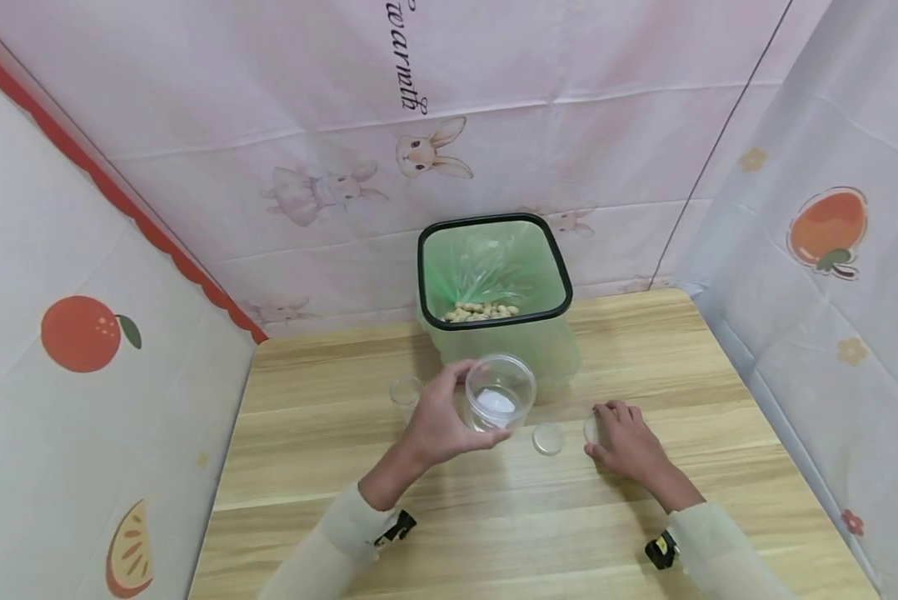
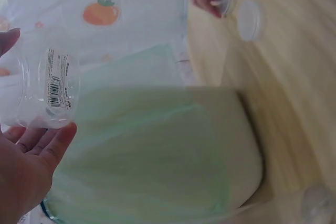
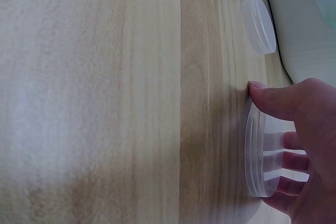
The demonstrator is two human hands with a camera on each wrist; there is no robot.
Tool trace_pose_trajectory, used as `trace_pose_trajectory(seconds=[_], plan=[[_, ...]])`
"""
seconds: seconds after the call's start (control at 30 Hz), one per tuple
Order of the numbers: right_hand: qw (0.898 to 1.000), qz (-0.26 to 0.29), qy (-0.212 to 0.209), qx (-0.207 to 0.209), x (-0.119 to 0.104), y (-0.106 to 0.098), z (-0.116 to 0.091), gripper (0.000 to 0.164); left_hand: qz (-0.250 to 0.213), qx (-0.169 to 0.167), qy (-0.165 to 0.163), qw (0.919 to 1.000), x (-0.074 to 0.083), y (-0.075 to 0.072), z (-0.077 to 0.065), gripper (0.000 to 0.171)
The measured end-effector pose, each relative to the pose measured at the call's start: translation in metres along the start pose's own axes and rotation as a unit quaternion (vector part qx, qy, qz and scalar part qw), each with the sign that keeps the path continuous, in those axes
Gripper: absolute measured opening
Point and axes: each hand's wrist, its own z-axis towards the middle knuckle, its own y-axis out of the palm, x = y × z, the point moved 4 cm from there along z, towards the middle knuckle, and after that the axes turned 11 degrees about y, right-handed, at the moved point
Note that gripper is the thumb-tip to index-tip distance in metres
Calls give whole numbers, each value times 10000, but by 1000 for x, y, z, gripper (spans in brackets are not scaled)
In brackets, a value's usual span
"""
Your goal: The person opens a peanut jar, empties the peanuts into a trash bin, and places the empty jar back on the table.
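Note:
My left hand (image 1: 436,423) grips a clear plastic jar (image 1: 520,390) by its side, thumb and fingers round it, raised in front of the bin. The jar's mouth is uncovered, and a white patch shows at its bottom. In the left wrist view a printed barcode label (image 2: 56,80) is on the jar. At the right, my right hand (image 1: 629,442) holds a clear round lid (image 3: 255,150) by its rim, thumb on one side and fingers on the other, down at the tabletop. A second clear lid (image 1: 548,438) lies between the hands.
A bin (image 1: 494,323) with a black rim and green bag liner stands at the back of the wooden table (image 1: 306,475); peanuts (image 1: 482,312) lie inside it. Another clear container (image 1: 404,390) stands left of the bin, partly behind my left hand. Printed curtains surround the table.

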Motion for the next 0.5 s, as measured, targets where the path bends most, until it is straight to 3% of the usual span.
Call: trace_pose_trajectory(seconds=[0.27, 0.5], plan=[[10000, -18, -17, 8, -1, 0, 1, 76, 7, 49, -183, 9998, -24, 32, -24, 94], [10000, 28, -64, 32, 0, 1, 0, 77, 179, -14, -761, 9969, -55, 48, -46, 93]])
